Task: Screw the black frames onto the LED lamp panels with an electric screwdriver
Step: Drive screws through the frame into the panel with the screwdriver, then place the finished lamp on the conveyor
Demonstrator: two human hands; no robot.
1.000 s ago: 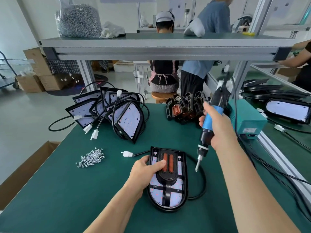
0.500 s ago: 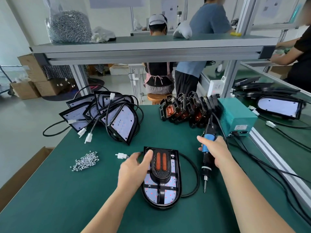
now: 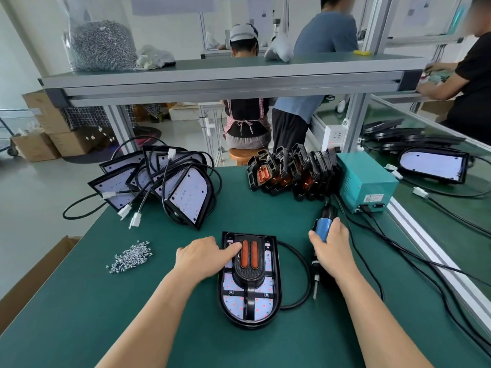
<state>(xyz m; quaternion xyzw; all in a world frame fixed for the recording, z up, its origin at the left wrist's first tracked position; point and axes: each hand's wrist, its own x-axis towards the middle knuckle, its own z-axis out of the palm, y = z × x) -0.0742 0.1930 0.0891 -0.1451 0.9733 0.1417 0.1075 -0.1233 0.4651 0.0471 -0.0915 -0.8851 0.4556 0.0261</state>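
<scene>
Our left hand [image 3: 203, 257] rested, fingers relaxed and straight, on the upper left corner of the LED lamp panel [image 3: 233, 301], which lay mid-table with its black frame [image 3: 249, 277] on top. Our right hand [image 3: 330, 249] gripped the electric screwdriver [image 3: 322, 229] just beside it, low over the green table [image 3: 79, 301]. The loose screws [image 3: 130, 257] lay to the left.

You had one LED lamp panel [image 3: 239, 301] lying flat at lower centre, its black frame [image 3: 249, 274] with two orange bars seated on top. Bare panels [image 3: 190, 193] leaned at upper left, spare frames [image 3: 297, 171] stood in a row at upper centre, and your electric screwdriver [image 3: 322, 229] was just right of the panel, bit pointing toward the bottom edge.
</scene>
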